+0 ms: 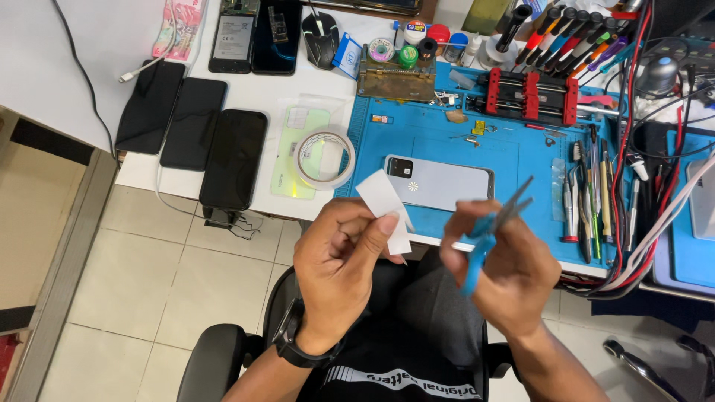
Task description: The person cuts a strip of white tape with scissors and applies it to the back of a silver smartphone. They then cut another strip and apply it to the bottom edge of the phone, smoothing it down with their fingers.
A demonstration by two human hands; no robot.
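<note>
Tape strip (386, 205), white and tilted, sits pinched between the thumb and fingers of your left hand (339, 253), held up over your lap in front of the table edge. Your right hand (506, 272) is just beside it, clenched around the blue handles of a pair of scissors (495, 227), whose blades point up and to the right, away from the strip; the strip and blades are apart. Beyond your hands, a white phone (439, 183) lies face down on the blue mat (514, 152). A roll of tape (325, 157) rests left of the phone, near three dark phones (194, 130).
</note>
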